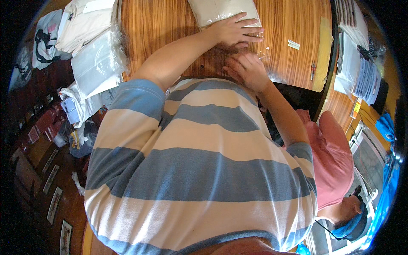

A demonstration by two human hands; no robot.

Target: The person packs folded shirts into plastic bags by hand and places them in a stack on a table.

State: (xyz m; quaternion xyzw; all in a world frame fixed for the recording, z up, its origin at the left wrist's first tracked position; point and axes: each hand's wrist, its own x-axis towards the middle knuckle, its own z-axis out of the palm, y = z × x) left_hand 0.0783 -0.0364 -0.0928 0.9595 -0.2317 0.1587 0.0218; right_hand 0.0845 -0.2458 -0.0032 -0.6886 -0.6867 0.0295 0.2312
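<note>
The left hand [238, 32] lies over the near part of a pale packet [223, 9] in clear plastic, its fingers fanned out and pointing right, the palm turned down. The right hand [248, 70] is nearer the body and just right of the packet's middle, its fingers curled inward; whether they pinch anything cannot be told. The packet lies on the far side of both hands, its side edges running from far to near with the near end leaning right; its far end is cut off, so the long axis is not certain. Of the two, the left hand is closer to it. All this rests on a striped wooden table [153, 25], with a white label [293, 44] and a slim red and black tool [313, 70] on the right. Beyond the table's left edge are plastic-wrapped bundles [100, 61]; at the far right stand folded blue clothes [367, 80], and a co-worker in a pink shirt [329, 157] is near right.
</note>
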